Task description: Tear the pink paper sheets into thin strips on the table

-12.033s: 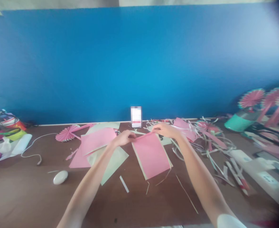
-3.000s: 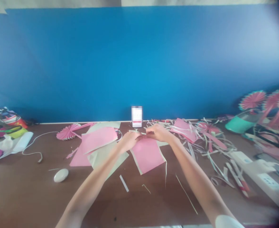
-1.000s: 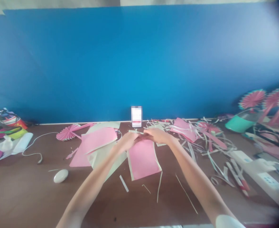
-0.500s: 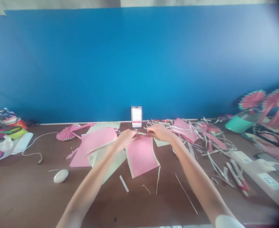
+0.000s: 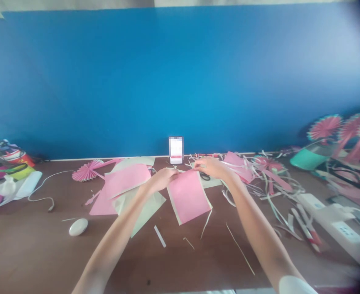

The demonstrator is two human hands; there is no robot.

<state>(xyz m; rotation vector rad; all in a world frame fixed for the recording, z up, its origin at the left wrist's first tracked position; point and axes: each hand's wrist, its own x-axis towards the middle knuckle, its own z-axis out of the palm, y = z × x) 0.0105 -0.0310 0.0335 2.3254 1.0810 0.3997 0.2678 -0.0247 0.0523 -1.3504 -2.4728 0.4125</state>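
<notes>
Head: left hand (image 5: 164, 179) seemingly hides pink sheet (image 5: 190, 199) corner.

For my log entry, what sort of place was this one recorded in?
Probably an indoor craft desk, though home or workshop I can't tell. A pink sheet sits under both hands on the brown desktop, a pleated pink fan lies nearby, and a white power strip is at right.
</notes>
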